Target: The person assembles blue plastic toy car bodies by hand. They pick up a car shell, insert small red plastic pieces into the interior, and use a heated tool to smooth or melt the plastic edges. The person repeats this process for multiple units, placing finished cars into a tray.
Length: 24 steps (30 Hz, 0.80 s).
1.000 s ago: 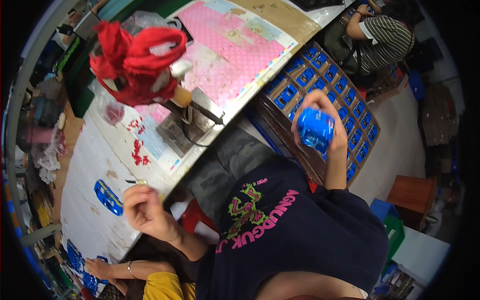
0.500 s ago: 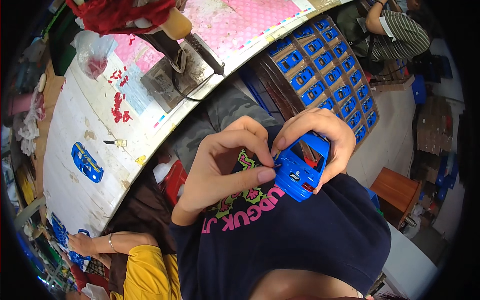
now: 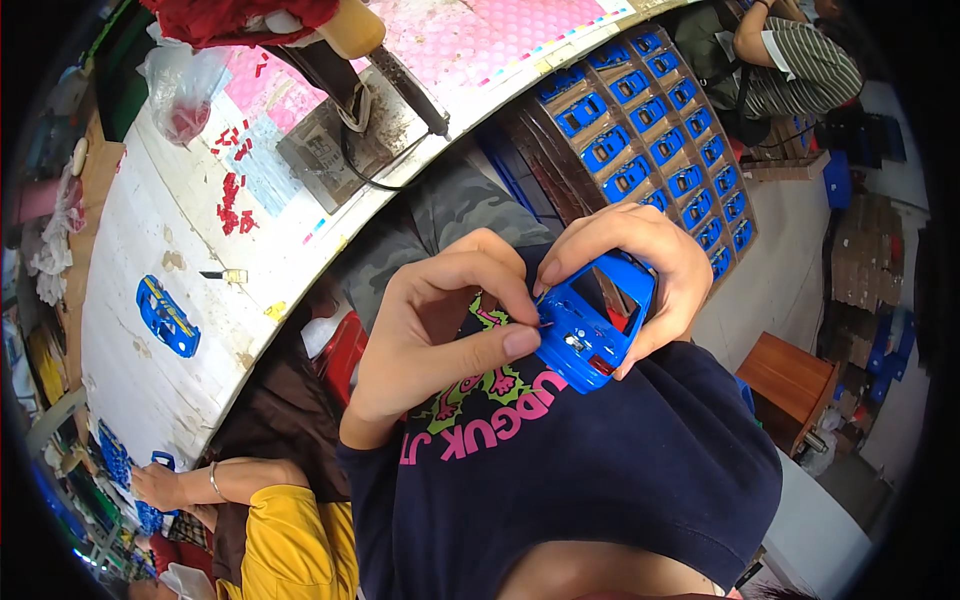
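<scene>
A blue toy car body (image 3: pixel 583 338) with a red tail light is held up before my chest. My right hand (image 3: pixel 640 265) wraps round its far and right side, the thumb and fingers gripping the shell by the window openings. At the left edge of the shell, my left hand (image 3: pixel 450 320) has thumb and forefinger pinched together. What lies between those fingertips is too small to make out. Another blue car body (image 3: pixel 167 316) with yellow stripes lies on the white table at the left, near a small short-bladed knife (image 3: pixel 226 276).
On the table (image 3: pixel 130 220) are small red parts (image 3: pixel 232 205), a clear plastic bag (image 3: pixel 180 95) and a metal-based tool stand (image 3: pixel 320 160) with a cord. Blue cars fill a cardboard tray (image 3: pixel 655 140) at the far right. A yellow-sleeved co-worker (image 3: pixel 290 540) sits lower left; another person (image 3: pixel 800 75) is upper right.
Both hands and the toy car body have shifted slightly left and up in the picture. The car body has tilted a little, and the left-hand pinch stays at its edge.
</scene>
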Each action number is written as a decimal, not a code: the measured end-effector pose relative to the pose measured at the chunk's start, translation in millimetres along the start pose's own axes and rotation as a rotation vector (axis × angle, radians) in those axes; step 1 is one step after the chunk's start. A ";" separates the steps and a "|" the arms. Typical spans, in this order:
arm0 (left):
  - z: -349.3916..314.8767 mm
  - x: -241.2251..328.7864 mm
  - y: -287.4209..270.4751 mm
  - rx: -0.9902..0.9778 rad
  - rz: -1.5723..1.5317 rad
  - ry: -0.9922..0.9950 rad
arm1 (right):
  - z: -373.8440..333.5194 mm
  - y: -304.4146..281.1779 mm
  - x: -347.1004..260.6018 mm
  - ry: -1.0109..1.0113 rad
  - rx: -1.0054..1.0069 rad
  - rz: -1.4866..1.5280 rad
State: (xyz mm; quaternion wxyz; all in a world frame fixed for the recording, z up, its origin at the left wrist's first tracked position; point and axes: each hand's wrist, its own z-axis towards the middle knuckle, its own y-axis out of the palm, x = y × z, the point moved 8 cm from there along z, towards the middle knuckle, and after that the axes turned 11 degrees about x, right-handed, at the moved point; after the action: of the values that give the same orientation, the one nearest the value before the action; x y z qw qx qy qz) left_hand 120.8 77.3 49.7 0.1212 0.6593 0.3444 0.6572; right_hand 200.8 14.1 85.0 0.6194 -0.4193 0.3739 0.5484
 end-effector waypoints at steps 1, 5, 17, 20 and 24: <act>0.2 -1.2 -0.5 0.022 -0.005 -0.019 | -0.4 0.4 -0.5 -0.011 0.003 -0.003; 0.0 0.5 -1.1 0.080 0.023 0.002 | 0.9 2.2 -3.5 -0.042 0.009 -0.038; 1.0 -7.0 1.9 -0.009 0.003 -0.107 | 1.2 4.5 -10.8 -0.049 -0.019 -0.163; 1.0 -10.2 5.8 -0.031 -0.059 -0.124 | 1.5 4.6 -12.0 -0.053 -0.030 -0.158; 0.1 -3.8 8.0 0.003 0.057 0.019 | 0.2 5.9 -7.5 -0.090 -0.027 -0.089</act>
State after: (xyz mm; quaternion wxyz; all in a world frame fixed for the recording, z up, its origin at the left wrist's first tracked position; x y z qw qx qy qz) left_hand 123.7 69.2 51.7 0.0982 0.6628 0.3276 0.6661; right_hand 194.0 11.9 91.3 0.6536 -0.4187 0.3195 0.5436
